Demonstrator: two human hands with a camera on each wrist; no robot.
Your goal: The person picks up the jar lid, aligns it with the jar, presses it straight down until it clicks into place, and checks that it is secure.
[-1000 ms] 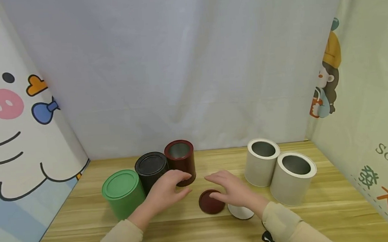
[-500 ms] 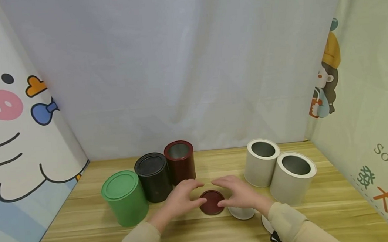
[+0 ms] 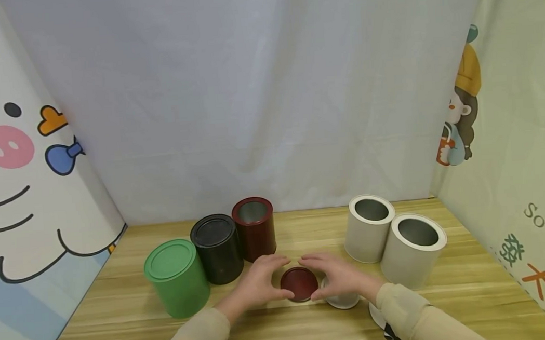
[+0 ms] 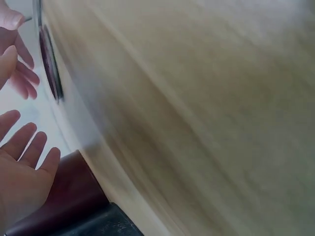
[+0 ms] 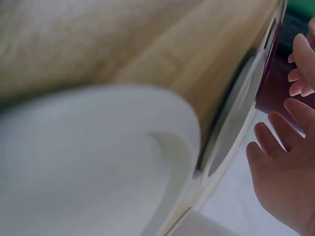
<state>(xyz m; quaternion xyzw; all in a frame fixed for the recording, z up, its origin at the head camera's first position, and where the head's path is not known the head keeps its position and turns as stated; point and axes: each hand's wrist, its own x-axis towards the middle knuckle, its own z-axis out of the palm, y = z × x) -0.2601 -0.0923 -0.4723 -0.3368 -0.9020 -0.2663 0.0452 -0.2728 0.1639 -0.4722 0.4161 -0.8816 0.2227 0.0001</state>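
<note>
A round dark red lid [image 3: 299, 284] lies on the wooden table between my two hands. My left hand [image 3: 260, 280] is at its left side, thumb and fingers spread apart. On the right side my right hand [image 3: 332, 276] mirrors it, fingers loosely bent and nothing gripped. In the left wrist view the dark red lid [image 4: 50, 64] shows edge-on below the fingers. A white lid [image 3: 342, 300] lies partly hidden under my right hand, and another white lid [image 3: 376, 317] is beside my right sleeve.
Behind my left hand stand an open dark red can [image 3: 262, 239], a lidded black can [image 3: 219, 259] and a lidded green can [image 3: 179, 292]. Two open white cans, one farther back [image 3: 365, 241] and one nearer [image 3: 407, 263], stand at the right. A pale curtain [image 3: 269, 113] hangs behind the table.
My left hand has moved right and toward me, away from the black can, to the dark red lid's left side. My right hand has come slightly nearer, beside the lid.
</note>
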